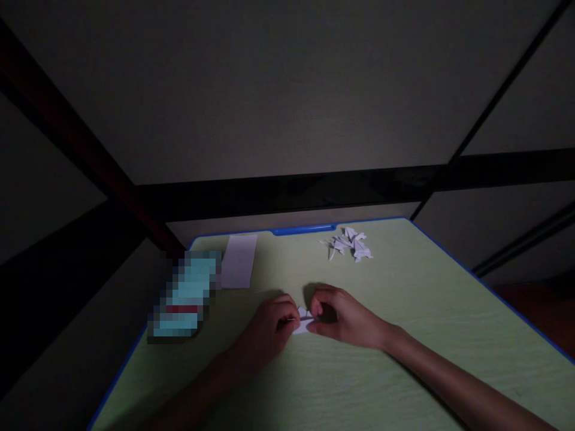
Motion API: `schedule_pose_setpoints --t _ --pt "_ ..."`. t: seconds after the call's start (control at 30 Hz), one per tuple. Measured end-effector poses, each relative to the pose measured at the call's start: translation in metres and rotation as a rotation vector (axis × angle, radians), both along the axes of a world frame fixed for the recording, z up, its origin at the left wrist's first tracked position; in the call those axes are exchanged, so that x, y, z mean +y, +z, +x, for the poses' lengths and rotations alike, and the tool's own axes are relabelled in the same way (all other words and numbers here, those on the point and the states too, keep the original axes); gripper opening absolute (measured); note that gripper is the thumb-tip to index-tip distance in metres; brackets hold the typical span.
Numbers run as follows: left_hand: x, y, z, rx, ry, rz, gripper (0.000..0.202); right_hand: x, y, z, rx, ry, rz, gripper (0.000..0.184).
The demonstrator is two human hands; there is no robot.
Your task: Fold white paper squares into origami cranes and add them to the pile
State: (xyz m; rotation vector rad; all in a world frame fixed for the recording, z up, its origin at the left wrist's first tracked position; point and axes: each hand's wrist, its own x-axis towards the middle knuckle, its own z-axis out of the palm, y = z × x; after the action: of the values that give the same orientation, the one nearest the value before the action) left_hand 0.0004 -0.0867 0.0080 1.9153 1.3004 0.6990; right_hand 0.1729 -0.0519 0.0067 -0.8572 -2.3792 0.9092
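Observation:
A small folded piece of white paper [304,320] lies on the pale green table [404,335] between my two hands. My left hand [271,331] pinches its left side with curled fingers. My right hand [341,314] presses its right side, fingers bent and closed on the paper. Most of the paper is hidden under my fingers.
Several finished white folded paper figures [348,243] sit in a heap near the table's far edge. A stack of white paper sheets [239,260] lies at the far left, beside a blurred-out teal object [186,293]. The table has a blue rim [303,228]. The room is dark.

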Motion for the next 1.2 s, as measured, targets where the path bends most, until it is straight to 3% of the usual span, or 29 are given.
schedule_pose_setpoints --t 0.2,0.5,0.8,0.97,1.2 --pt "0.0005 -0.0023 -0.0006 -0.008 -0.004 0.048 0.014 -0.0004 0.0041 0.002 0.019 0.071 0.018 0.012" --pt "-0.0044 -0.0058 -0.0003 0.002 -0.06 0.177 0.015 -0.004 0.0074 -0.0007 -0.12 -0.02 0.027 0.016" --pt "-0.0017 -0.0045 -0.0014 -0.004 -0.079 0.142 0.016 -0.0021 0.0004 -0.0017 0.026 0.0 -0.04 0.011" --pt "-0.0016 -0.0022 -0.0008 0.051 -0.092 0.142 0.017 -0.0011 -0.0014 -0.0034 -0.013 0.054 -0.037 0.009" --pt "-0.0057 -0.0061 -0.0016 0.105 -0.119 0.202 0.015 -0.0059 0.0028 -0.0053 -0.164 0.029 0.083 0.009"
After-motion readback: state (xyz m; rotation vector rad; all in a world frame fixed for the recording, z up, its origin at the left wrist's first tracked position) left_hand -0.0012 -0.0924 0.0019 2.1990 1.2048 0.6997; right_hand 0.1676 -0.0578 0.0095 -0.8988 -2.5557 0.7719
